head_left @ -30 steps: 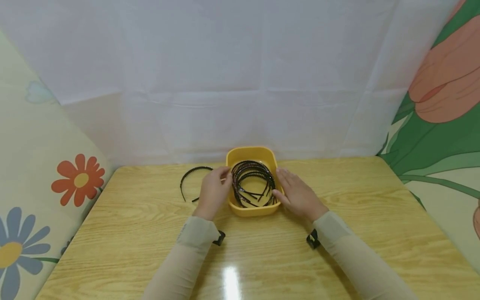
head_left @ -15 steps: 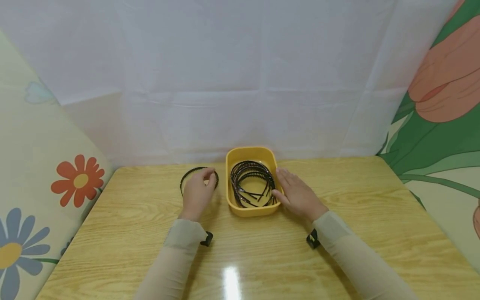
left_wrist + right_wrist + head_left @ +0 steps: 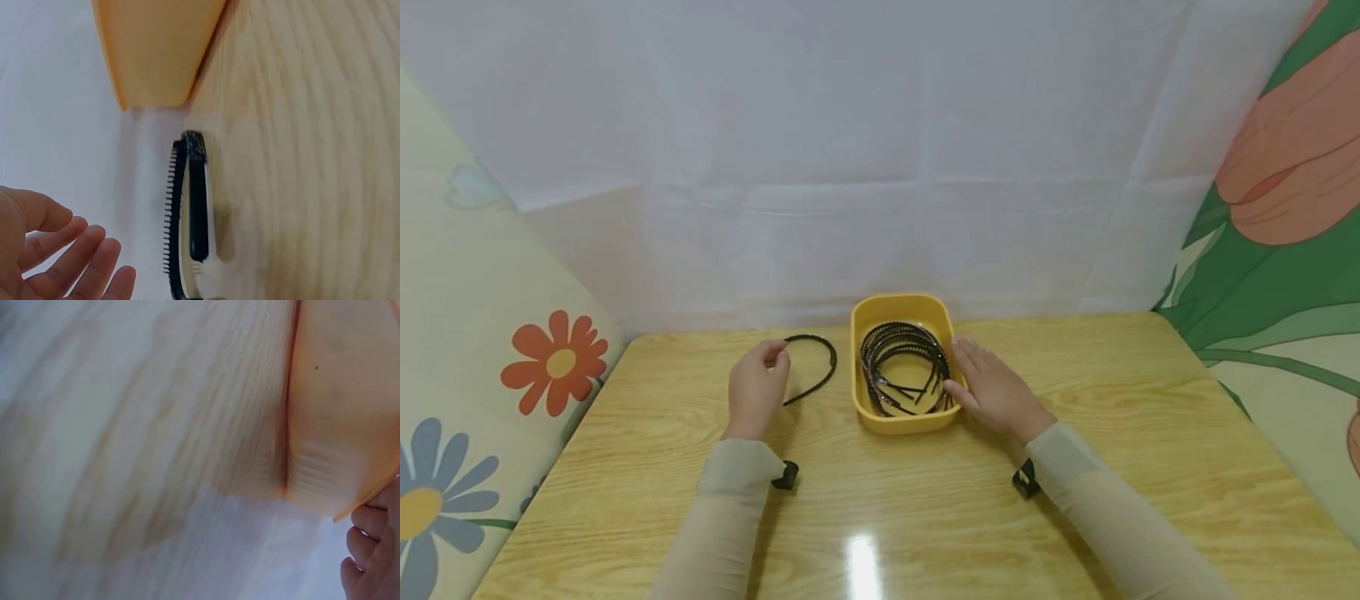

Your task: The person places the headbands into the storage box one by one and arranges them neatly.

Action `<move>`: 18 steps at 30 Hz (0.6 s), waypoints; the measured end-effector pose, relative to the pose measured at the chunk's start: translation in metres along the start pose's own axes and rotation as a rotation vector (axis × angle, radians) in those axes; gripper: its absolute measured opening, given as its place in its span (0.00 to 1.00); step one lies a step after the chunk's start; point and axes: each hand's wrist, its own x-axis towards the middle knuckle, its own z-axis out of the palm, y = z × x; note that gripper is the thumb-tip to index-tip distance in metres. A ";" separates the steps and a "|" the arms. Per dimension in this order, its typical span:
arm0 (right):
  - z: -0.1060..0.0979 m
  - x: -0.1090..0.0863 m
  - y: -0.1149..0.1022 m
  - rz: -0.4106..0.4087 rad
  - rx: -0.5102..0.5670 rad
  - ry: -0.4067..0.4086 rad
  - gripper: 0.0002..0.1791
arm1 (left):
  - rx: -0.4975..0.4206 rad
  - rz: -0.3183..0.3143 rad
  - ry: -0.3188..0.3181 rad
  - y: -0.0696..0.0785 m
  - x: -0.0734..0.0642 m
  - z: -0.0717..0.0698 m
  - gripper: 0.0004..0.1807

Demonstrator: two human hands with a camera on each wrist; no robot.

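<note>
A black toothed headband (image 3: 832, 358) lies on the table, left of a yellow plastic bin (image 3: 906, 424). Just left of that headband is my left hand (image 3: 756, 390). In the left wrist view the left hand's fingers (image 3: 94, 250) are loosely bent and hold nothing, apart from the headband (image 3: 199, 212). Several black headbands (image 3: 880, 350) lie stacked inside the bin. My right hand (image 3: 996, 392) holds the bin's right wall, thumb over the rim and fingers along the outside. The right wrist view catches only part of this hand (image 3: 372, 544), at the bin's rim (image 3: 337, 519).
The wood-grain table (image 3: 910, 508) runs up to a white cloth backdrop (image 3: 820, 167). Flower-patterned panels (image 3: 561, 362) flank it on both sides. The bin stands near the table's back edge.
My left hand has moved left from the bin's left rim, past the headband on the table, uncovering that headband's right side. The right hand and the bin have stayed in place.
</note>
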 end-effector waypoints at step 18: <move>-0.001 -0.001 0.001 -0.001 0.006 -0.005 0.39 | 0.041 -0.197 -0.016 -0.024 0.003 -0.015 0.22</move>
